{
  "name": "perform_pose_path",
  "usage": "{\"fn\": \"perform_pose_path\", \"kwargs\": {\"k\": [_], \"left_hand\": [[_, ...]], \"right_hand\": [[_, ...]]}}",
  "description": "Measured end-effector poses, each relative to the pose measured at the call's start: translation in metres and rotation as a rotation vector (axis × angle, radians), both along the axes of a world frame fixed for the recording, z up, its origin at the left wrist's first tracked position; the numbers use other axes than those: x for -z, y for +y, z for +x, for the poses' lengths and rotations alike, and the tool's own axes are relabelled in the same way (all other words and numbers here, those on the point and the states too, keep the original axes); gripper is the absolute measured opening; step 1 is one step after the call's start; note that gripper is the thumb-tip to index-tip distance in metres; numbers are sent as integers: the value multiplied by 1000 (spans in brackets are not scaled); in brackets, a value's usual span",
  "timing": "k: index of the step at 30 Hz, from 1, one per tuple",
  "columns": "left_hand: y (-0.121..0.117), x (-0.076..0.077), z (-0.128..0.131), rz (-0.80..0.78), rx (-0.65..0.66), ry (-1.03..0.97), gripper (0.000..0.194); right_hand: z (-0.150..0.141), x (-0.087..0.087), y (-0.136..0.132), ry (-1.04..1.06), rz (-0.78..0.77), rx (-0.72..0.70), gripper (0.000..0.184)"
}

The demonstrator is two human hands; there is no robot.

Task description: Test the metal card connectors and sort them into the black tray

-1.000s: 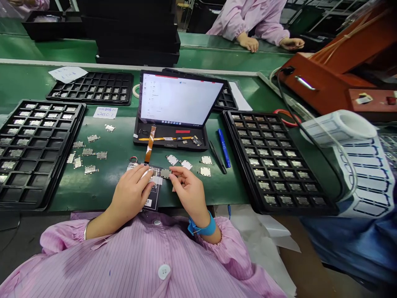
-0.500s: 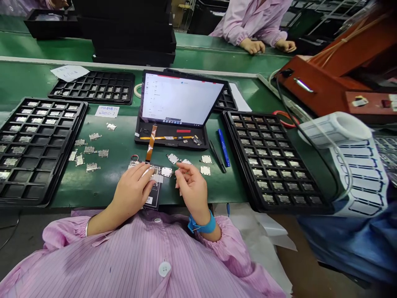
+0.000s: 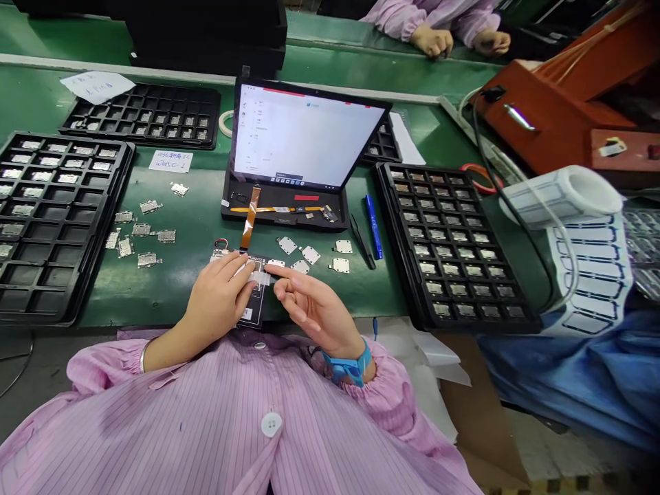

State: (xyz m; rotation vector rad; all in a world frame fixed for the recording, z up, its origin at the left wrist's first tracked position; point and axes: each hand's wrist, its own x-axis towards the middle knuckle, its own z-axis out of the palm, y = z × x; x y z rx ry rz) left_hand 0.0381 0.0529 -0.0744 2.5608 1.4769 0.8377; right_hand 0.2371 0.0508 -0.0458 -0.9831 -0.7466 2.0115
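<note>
My left hand (image 3: pixel 219 292) lies over a black printed board (image 3: pixel 251 314), fingers stretched out along its upper part and thumb apart. What lies beneath those fingers is hidden. An orange flex cable (image 3: pixel 250 221) runs from the board's top edge up to a tablet (image 3: pixel 309 137) with a lit screen. My right hand (image 3: pixel 317 302) is beside the board, index finger extended to a small white metal plate (image 3: pixel 275 262) at its right edge, the other fingers loosely curled. Several similar plates (image 3: pixel 310 255) lie to the right. Small circuit modules (image 3: pixel 147 260) are scattered to the left.
Black compartment trays stand at left (image 3: pixel 64 230) and right (image 3: pixel 420 302), partly filled with modules. Tweezers (image 3: pixel 363 242) and a blue marker (image 3: pixel 373 227) lie near the right tray. A label roll (image 3: pixel 562 196) sits farther right. Across the bench are a co-worker's hands (image 3: pixel 433 41).
My right hand has stretched its index finger out leftward to the plate beside the board. My left hand stays on the board. The whole view has shifted slightly.
</note>
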Motion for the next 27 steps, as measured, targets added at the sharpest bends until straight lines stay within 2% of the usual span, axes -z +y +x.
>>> {"fn": "perform_pose_path", "kwargs": {"k": [2,4,6,8,9,11,13,14,18,21,23,25,27], "left_hand": [[0,0,0,6,5,-1,29],[0,-1,0,11,2,-9,28],[0,-1,0,6,-6,-20,27],[0,-1,0,-3,-9,-30,27],[0,-1,0,-7,-8,-33,27],[0,0,-1,-9,-11,-33,27],[0,1,-1,-14,-10,-30,27],[0,0,-1,-16,-6,-35,27],[-3,-11,0,-79,40,-187,32],[-5,-27,3,-302,75,-379,21],[-6,-37,7,-451,94,-456,10],[-5,-43,11,-525,103,-482,10],[-6,-45,16,-552,95,-484,9]], "right_hand": [[1,3,1,2,31,-95,35],[-1,6,1,-115,148,-139,40],[-3,9,2,-435,403,6,39],[-5,12,3,-865,725,194,38],[-5,14,5,-1055,869,229,35],[-3,18,8,-1308,1068,164,26],[0,21,9,-1414,1162,92,21],[1,22,9,-1442,1188,102,20],[4,17,-3,-1393,1265,202,22],[1,11,-14,-1148,1241,128,23],[-1,9,-19,-936,1061,128,20],[-2,8,-22,-759,827,156,16],[-2,9,-23,-709,698,174,21]]}}
